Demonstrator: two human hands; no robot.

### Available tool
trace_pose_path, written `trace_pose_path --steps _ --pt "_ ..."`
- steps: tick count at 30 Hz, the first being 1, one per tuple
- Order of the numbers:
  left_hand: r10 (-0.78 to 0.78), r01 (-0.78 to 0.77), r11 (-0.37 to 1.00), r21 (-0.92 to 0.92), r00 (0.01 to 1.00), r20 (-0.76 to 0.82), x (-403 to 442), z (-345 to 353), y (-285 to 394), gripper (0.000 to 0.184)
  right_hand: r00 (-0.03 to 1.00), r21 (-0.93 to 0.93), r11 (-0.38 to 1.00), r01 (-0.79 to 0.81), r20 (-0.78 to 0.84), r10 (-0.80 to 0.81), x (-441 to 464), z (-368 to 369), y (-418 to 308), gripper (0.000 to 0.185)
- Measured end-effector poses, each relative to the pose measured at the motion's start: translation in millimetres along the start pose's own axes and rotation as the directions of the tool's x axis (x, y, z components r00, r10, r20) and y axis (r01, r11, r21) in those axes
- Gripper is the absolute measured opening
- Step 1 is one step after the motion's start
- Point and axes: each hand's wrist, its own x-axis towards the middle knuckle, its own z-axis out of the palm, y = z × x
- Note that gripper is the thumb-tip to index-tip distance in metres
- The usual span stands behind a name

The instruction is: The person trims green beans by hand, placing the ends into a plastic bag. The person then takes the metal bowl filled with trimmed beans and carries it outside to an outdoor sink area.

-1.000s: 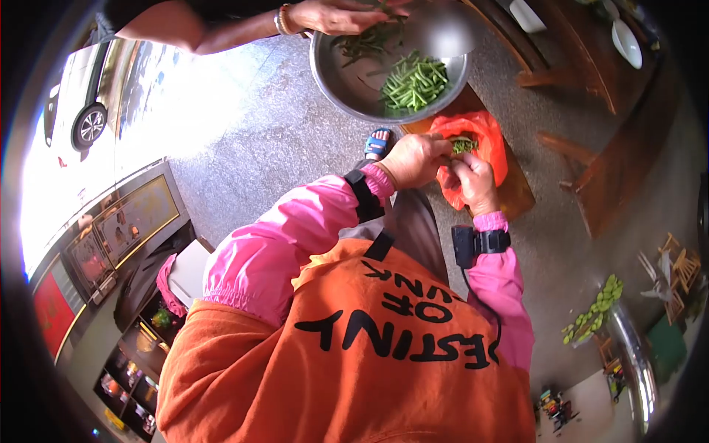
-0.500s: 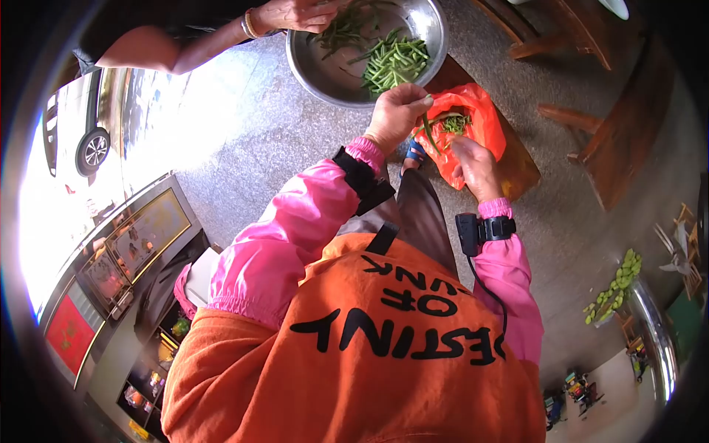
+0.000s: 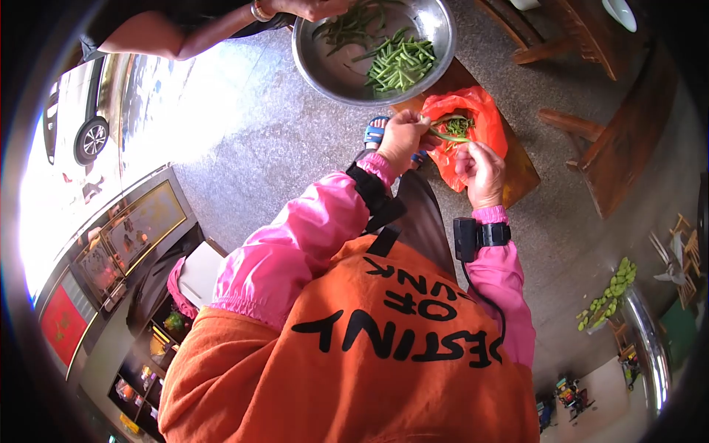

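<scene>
My left hand (image 3: pixel 405 140) pinches one end of a green bean (image 3: pixel 449 136). The fingertips of my right hand (image 3: pixel 484 171) close on its other end, so the bean stretches between both hands. Just beneath lies an opened red plastic bag (image 3: pixel 489 122) with green scraps (image 3: pixel 458 127) inside. Beyond my hands is a steel basin (image 3: pixel 314 74) holding a pile of short bean pieces (image 3: pixel 402 65) and some longer, darker beans (image 3: pixel 351 29). Another person's hand (image 3: pixel 319 7) reaches over the basin's far left rim.
The bag rests on a low wooden bench (image 3: pixel 523 177). Wooden furniture (image 3: pixel 620 148) stands to the right on the grey speckled floor (image 3: pixel 244 148). Green vegetables (image 3: pixel 609 295) lie at lower right. At left are framed panels (image 3: pixel 148 225), and a parked car (image 3: pixel 88 140) shows in bright light outside.
My left hand has lowered slightly, and my right hand has drawn toward the bean, which went from hanging down to stretching between both hands. The other person's hand stays by the basin.
</scene>
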Motion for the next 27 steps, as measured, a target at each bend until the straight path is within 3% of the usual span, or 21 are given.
trace_pose_path --steps 2,4,7,8,10,12,13,14,16,17,18,19,20,22,23,24,25,26,27 --pt "-0.098 0.102 0.986 -0.135 0.994 0.041 -9.2 4.2 -5.9 0.010 1.000 0.064 0.998 0.005 -0.024 -0.003 3.1 -1.1 -0.9 0.023" --pt "-0.100 0.108 0.979 -0.172 0.994 0.053 -12.6 7.2 -7.0 0.009 0.999 0.042 0.999 0.029 -0.036 -0.027 2.4 3.1 -2.9 0.023" --pt "-0.071 0.090 0.943 -0.319 0.995 0.071 -11.7 7.2 -5.1 0.008 0.992 -0.280 0.957 0.072 0.118 -0.040 3.7 3.2 9.3 0.023" --pt "-0.072 0.090 0.943 -0.321 0.995 0.068 -8.6 6.6 -2.7 0.008 0.996 -0.381 0.925 -0.013 0.081 0.047 5.0 2.0 14.4 0.019" --pt "0.040 -0.027 0.972 -0.232 0.998 0.051 -2.7 3.9 2.9 0.006 0.997 -0.435 0.898 -0.068 -0.012 0.070 11.6 -4.8 27.3 0.024" --pt "0.053 -0.046 0.985 -0.164 0.998 0.037 -1.2 0.7 7.9 0.006 0.995 -0.482 0.875 -0.035 -0.101 -0.016 17.4 -16.8 34.7 0.038" --pt "0.137 -0.133 0.987 -0.090 0.990 0.039 -0.5 -0.5 8.0 0.006 0.990 -0.479 0.867 -0.135 -0.105 0.096 19.5 -19.0 21.2 0.049" --pt "0.220 -0.220 0.975 -0.015 0.974 0.050 0.4 -0.5 7.5 0.006 0.989 -0.420 0.902 -0.097 -0.142 0.040 18.8 -18.0 12.6 0.041" --pt "0.240 -0.239 0.971 -0.025 0.969 0.065 1.5 -4.2 -1.7 0.009 0.998 -0.522 0.852 0.042 -0.018 -0.060 27.9 -19.7 5.5 0.033" --pt "0.279 -0.295 0.943 0.157 0.953 0.116 1.6 -6.3 -5.0 0.010 0.998 -0.521 0.853 0.041 -0.019 -0.060 27.5 -17.5 6.4 0.033" --pt "0.307 -0.350 0.877 0.329 0.935 0.176 -1.6 -5.1 -2.4 0.012 0.988 -0.631 0.765 0.131 0.149 -0.047 24.7 -6.9 3.2 0.029" --pt "0.191 -0.227 0.913 0.338 0.972 0.138 -8.5 -0.9 2.9 0.014 0.951 -0.711 0.662 0.238 0.309 -0.009 22.7 3.1 1.3 0.028" --pt "0.191 -0.228 0.913 0.338 0.972 0.140 -7.4 -0.2 2.0 0.014 0.951 -0.757 0.644 0.111 0.268 0.151 23.8 9.1 3.1 0.027" --pt "0.317 -0.356 0.897 0.263 0.931 0.178 -3.2 1.9 -5.2 0.012 0.956 -0.761 0.647 0.055 0.227 0.186 23.7 18.3 4.3 0.026" --pt "0.305 -0.339 0.918 0.207 0.935 0.180 0.3 0.5 -7.4 0.010 0.955 -0.760 0.648 0.055 0.230 0.188 24.5 22.6 5.6 0.026" --pt "0.303 -0.335 0.918 0.210 0.937 0.173 -1.4 -0.3 -2.3 0.010 0.964 -0.654 0.756 0.000 0.202 0.174 23.2 25.7 8.6 0.026" --pt "0.172 -0.186 0.972 0.145 0.980 0.103 -4.2 0.9 4.9 0.009 0.971 -0.532 0.845 -0.054 0.169 0.168 21.5 28.1 12.8 0.026" --pt "0.033 -0.036 0.997 0.067 0.999 0.042 -7.1 1.7 12.5 0.009 0.969 -0.531 0.846 -0.059 0.172 0.175 21.5 31.0 16.8 0.026" --pt "-0.009 0.008 0.999 0.031 1.000 0.021 -5.4 -1.5 12.5 0.009 0.980 -0.406 0.912 -0.061 0.149 0.132 21.8 35.0 19.1 0.026"
